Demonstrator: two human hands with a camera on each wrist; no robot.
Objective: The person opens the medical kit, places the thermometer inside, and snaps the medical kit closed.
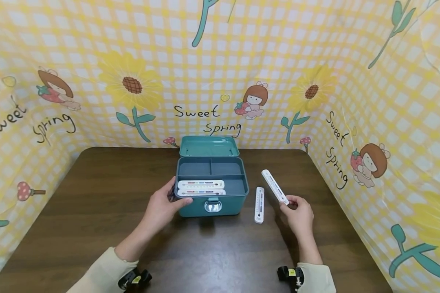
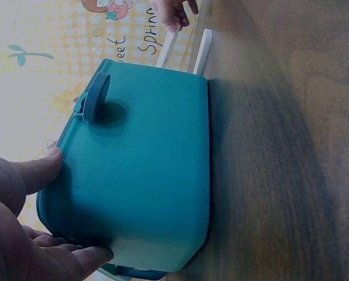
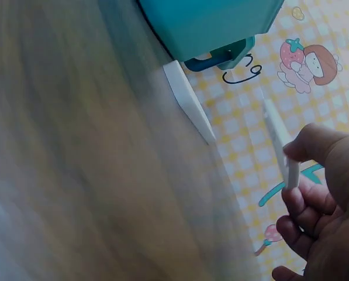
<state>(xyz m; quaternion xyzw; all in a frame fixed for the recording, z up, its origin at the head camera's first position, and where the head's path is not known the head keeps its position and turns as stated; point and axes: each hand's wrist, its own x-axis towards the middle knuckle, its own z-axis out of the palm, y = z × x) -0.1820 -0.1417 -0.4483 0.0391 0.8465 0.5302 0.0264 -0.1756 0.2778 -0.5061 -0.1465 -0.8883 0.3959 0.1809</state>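
A teal storage box [image 1: 229, 206] stands with its lid [image 1: 210, 146] raised at the back. Its front-left corner is gripped by my left hand [image 1: 163, 207], thumb at the front rim and fingers along the left side. Two white thermometers [image 1: 201, 184] lie in the wide front compartment. My right hand [image 1: 300, 213] pinches another white thermometer [image 1: 275, 186] by its near end, above the table right of the box. Beneath and left of that hand, a loose thermometer [image 1: 259, 205] lies on the table. In the left wrist view, the box wall [image 2: 145, 158] hides the inside.
Two smaller compartments [image 1: 194, 166] sit at the back of the box. A clear latch [image 1: 213, 206] is on its front. The dark wooden table [image 1: 106, 195] is backed by a yellow checked cloth [image 1: 190, 73] that rises on the back and sides.
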